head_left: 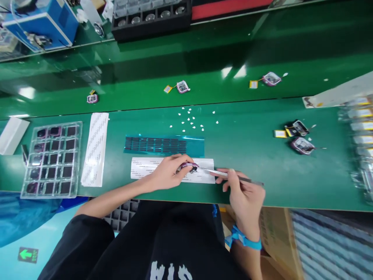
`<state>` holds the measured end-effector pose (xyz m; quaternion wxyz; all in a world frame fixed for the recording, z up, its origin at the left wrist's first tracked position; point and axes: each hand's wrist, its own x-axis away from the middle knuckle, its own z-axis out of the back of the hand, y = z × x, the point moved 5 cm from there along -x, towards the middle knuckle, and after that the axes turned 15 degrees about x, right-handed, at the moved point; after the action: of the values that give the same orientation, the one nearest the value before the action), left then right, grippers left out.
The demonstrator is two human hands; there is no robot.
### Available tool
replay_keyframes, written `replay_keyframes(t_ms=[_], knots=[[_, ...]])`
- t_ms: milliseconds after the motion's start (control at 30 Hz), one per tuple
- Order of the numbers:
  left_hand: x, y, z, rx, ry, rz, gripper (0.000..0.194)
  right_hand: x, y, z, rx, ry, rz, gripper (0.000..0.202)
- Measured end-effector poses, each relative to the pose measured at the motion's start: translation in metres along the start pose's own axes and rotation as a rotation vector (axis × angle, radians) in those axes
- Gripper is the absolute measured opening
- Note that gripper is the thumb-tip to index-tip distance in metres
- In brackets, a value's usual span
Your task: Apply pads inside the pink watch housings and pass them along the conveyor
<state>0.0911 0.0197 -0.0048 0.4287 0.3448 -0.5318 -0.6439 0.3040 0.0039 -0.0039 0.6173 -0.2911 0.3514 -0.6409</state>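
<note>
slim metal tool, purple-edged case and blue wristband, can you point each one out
Slim metal tool (211, 171): head view, on its silver front part.
Purple-edged case (190, 165): head view, on its purple edge.
Blue wristband (247, 242): head view, on the middle of the band.

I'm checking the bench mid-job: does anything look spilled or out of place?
Small white teardrop-shaped pieces lie scattered on the green bench beyond the translucent blue film strip, in no rows; possibly spilled, possibly deliberate.
</note>
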Motion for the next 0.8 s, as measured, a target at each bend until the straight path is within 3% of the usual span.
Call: replay_keyframes(t_ms=[167, 367, 567, 800], knots=[[-0.001, 0.002, -0.001, -0.008, -0.013, 0.006, 0.015, 0.002, 0.007, -0.004, 0.094, 0.027, -0.039, 0.039], [-0.002, 0.001, -0.001, -0.025, -0.028, 0.025, 0.016, -0.003, 0.010, -0.006, 0.072, -0.039, 0.015, 0.057], [-0.004, 0.001, 0.000, 0.000, -0.037, 0.040, 0.017, -0.006, 0.014, -0.003, -0.079, -0.110, 0.024, 0.054], [-0.001, -0.001, 0.002, 0.121, -0.001, 0.074, 0.022, -0.008, 0.020, -0.002, -0.225, 0.019, -0.084, 0.039]])
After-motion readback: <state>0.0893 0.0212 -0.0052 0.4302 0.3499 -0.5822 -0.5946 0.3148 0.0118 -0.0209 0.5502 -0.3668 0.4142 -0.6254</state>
